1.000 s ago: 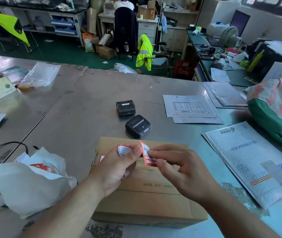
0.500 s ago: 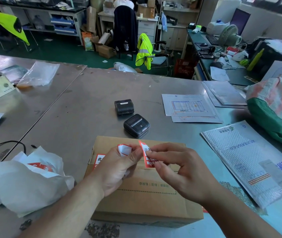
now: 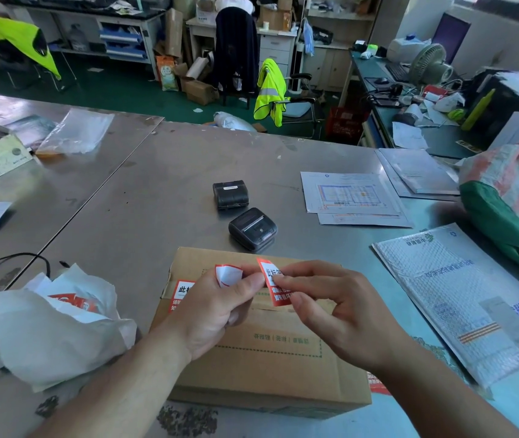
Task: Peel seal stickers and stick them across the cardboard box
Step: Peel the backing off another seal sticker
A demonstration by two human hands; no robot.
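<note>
Currently, sticker (image 3: pixel 270 273) is pinched in right hand (image 3: pixel 346 314), backing (image 3: pixel 228 275) in left hand (image 3: pixel 217 311), over box (image 3: pixel 267 371) on steel table (image 3: pixel 144 197); cluttered desks (image 3: pixel 278 47) are seen beyond.

Red-and-white seal sticker (image 3: pixel 275 287) (black print) over a brown cardboard box (image 3: pixel 261 358) — grey table (image 3: pixel 144 191).

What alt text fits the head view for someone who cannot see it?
The left hand pinches curled backing paper and the right hand pinches a red-and-white seal sticker above a cardboard box on a steel table. A second sticker is stuck near the box's left edge; two black portable printers lie beyond.
</note>
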